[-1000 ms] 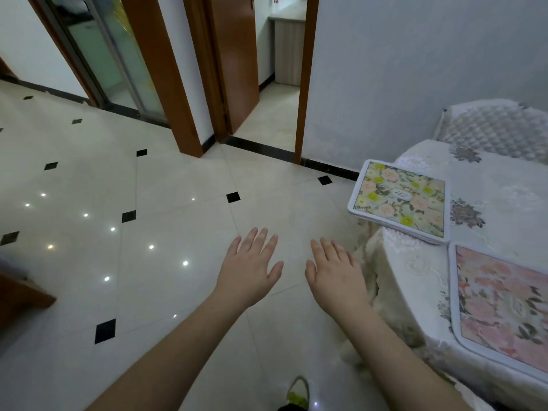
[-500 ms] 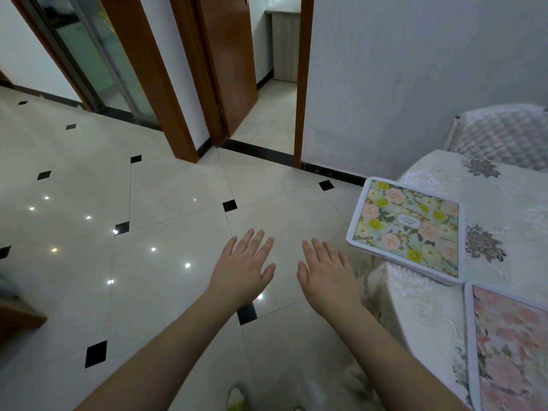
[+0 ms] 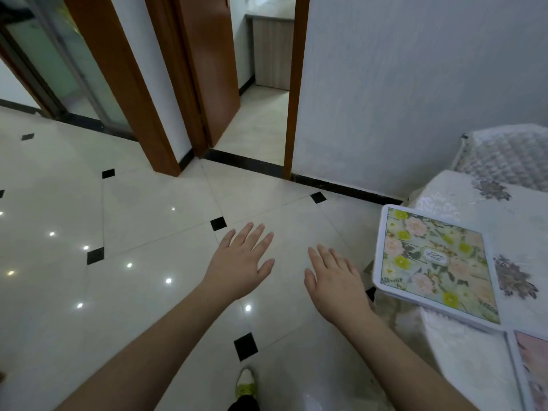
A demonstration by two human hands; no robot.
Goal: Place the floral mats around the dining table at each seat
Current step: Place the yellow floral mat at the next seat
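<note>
On lace tablecloth [image 3: 462, 360], glossy rectangular floral mat [image 3: 433, 264]

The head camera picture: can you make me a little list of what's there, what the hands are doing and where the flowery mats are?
left hand: open, empty, held over the floor
right hand: open, empty, just left of the table edge
green floral mat: flat on the table, corner overhanging the edge
pink floral mat: on the table, mostly cut off at the frame edge
dining table: covered with a pale cloth
floor: shiny tiles with black diamonds
</note>
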